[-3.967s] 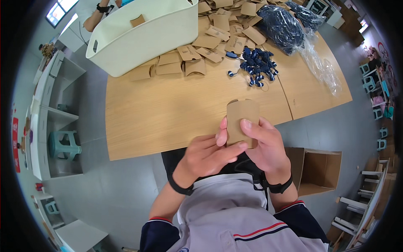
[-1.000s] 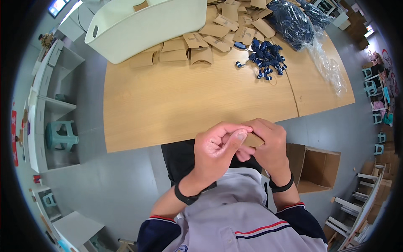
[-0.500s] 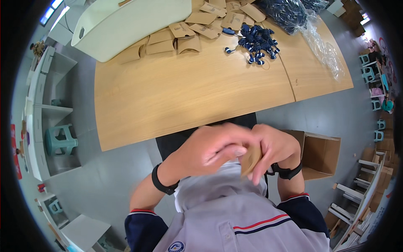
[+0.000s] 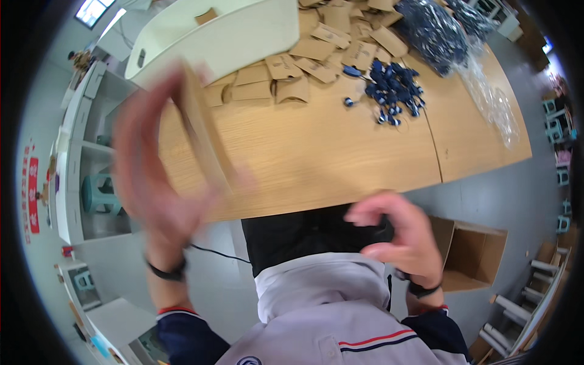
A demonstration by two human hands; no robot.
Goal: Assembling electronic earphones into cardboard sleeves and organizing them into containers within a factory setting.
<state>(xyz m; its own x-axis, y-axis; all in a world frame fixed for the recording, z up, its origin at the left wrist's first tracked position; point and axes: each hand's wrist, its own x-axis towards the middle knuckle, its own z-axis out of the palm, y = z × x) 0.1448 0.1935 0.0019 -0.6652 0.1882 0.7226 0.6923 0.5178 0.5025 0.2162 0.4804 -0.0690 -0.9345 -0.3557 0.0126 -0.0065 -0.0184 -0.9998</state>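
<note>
A: Where's your cardboard box (image 4: 204, 128) now?

B: Left of the frame, above the table (image 4: 304, 161)! Your left hand (image 4: 146, 158) has swung it away from your right hand (image 4: 401, 237), so one hand alone carries it.

A: Your grip?

B: Left fingers bent round the box, blurred; how tightly, I can't tell. Your right curls half-open on nothing, right of centre.

A: Anything in the way?

B: White tub (image 4: 243, 44) beyond your left, upper left, pile of boxes (image 4: 283, 67) alongside; blue earphones (image 4: 389, 85) and plastic bag (image 4: 435, 36), upper right, well apart.
</note>
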